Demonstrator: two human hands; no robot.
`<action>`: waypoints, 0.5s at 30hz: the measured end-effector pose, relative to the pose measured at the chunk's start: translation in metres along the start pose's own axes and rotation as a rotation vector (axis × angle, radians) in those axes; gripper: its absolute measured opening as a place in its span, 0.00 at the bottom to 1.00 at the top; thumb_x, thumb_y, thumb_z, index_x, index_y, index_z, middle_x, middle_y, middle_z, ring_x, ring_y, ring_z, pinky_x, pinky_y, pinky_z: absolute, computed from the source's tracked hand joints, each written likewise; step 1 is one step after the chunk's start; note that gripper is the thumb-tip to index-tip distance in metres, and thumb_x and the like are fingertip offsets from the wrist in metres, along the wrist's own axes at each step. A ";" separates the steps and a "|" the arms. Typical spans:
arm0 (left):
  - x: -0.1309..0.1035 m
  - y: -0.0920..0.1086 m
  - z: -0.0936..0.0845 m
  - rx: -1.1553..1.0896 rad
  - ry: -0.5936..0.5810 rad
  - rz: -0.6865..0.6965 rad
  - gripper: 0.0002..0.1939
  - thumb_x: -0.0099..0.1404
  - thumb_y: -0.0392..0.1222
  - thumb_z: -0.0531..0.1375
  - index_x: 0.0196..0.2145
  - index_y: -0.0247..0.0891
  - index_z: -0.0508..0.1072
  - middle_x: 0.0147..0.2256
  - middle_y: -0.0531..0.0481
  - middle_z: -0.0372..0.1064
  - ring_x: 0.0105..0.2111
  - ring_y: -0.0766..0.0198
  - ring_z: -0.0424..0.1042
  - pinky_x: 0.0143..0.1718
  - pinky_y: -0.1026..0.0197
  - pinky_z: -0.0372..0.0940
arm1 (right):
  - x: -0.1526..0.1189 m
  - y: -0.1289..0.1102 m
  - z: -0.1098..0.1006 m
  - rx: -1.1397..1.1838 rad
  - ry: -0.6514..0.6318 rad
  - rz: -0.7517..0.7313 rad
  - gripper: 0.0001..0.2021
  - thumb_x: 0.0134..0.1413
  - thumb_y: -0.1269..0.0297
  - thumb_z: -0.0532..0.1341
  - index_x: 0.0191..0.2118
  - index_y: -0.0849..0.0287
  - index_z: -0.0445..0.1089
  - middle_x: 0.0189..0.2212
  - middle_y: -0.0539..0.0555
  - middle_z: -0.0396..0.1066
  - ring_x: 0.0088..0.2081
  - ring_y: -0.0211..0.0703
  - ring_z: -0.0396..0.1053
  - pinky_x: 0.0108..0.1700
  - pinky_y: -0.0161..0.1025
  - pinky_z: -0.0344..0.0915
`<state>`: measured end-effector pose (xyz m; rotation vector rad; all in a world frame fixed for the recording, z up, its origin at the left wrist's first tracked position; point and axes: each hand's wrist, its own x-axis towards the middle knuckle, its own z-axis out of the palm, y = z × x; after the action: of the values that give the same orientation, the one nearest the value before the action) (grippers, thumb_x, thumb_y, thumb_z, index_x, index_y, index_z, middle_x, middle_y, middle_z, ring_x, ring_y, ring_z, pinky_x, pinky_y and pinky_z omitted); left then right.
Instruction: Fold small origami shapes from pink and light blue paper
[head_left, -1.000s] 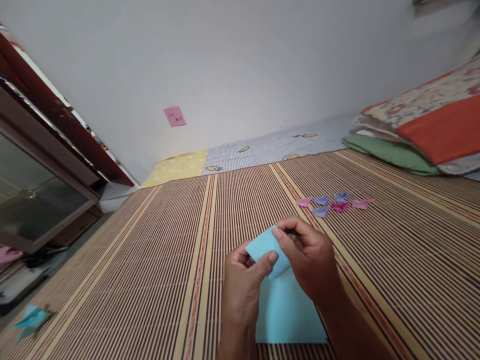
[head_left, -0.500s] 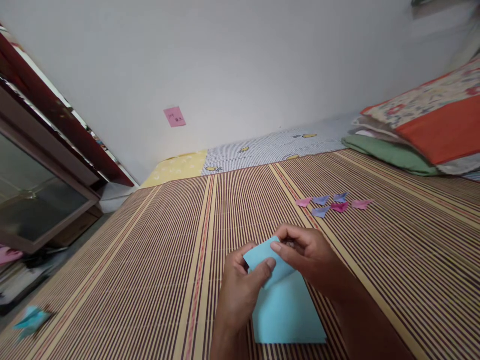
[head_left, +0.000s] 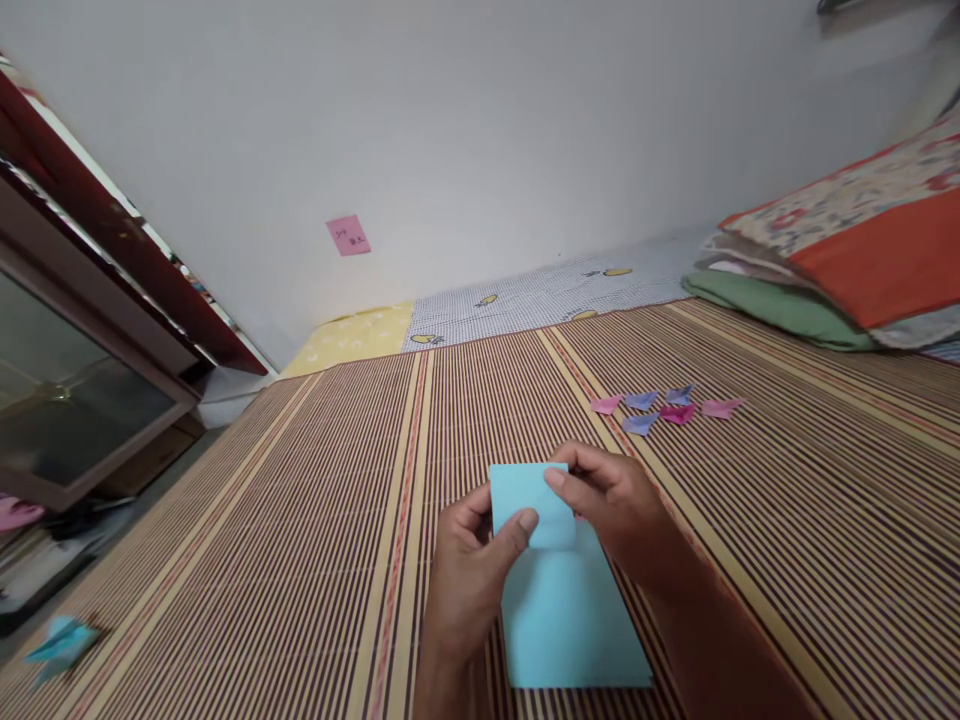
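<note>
A small light-blue paper square (head_left: pixel 531 500) is held up between my two hands, its face toward me. My left hand (head_left: pixel 476 570) pinches its left side, with the thumb on the front. At its upper right edge my right hand (head_left: pixel 611 500) grips it between thumb and fingers. Below and partly behind it, a larger light-blue sheet or stack (head_left: pixel 574 630) lies on the striped mat (head_left: pixel 300 560). The fingertips behind the small square are hidden.
Several small folded pink and purple papers (head_left: pixel 677 413) lie beyond my right hand. A blue folded paper (head_left: pixel 64 640) is at the far left. Folded bedding (head_left: pixel 877 250) is stacked at the right. A pink note (head_left: pixel 349 235) is on the wall.
The small blue paper has turned from tilted to nearly upright and square to the view. Both hands have shifted slightly with it and still grip it.
</note>
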<state>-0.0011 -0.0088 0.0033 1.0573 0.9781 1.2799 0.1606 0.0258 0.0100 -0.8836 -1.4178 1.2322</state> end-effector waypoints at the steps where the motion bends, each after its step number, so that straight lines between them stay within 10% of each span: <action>1: 0.000 0.001 0.000 0.001 0.002 0.010 0.11 0.59 0.43 0.71 0.39 0.37 0.82 0.31 0.49 0.76 0.31 0.65 0.72 0.35 0.64 0.68 | 0.000 -0.001 0.001 0.052 0.017 0.031 0.12 0.60 0.58 0.62 0.28 0.57 0.66 0.22 0.44 0.60 0.23 0.35 0.57 0.25 0.32 0.55; 8: 0.002 0.001 -0.001 0.033 -0.020 0.055 0.15 0.58 0.45 0.71 0.23 0.35 0.72 0.24 0.55 0.64 0.26 0.70 0.60 0.28 0.67 0.59 | -0.001 -0.004 0.000 0.218 0.112 0.093 0.15 0.56 0.54 0.67 0.28 0.58 0.66 0.20 0.43 0.59 0.22 0.33 0.55 0.24 0.31 0.53; 15: -0.001 0.001 -0.005 0.055 -0.096 0.043 0.12 0.59 0.47 0.70 0.29 0.36 0.75 0.27 0.53 0.65 0.29 0.67 0.62 0.32 0.64 0.59 | 0.000 0.003 -0.014 0.160 -0.041 0.014 0.14 0.60 0.55 0.64 0.29 0.58 0.68 0.22 0.46 0.60 0.24 0.36 0.56 0.27 0.34 0.54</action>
<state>-0.0062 -0.0096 0.0032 1.1766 0.9266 1.2313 0.1745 0.0293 0.0064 -0.7636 -1.3270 1.3612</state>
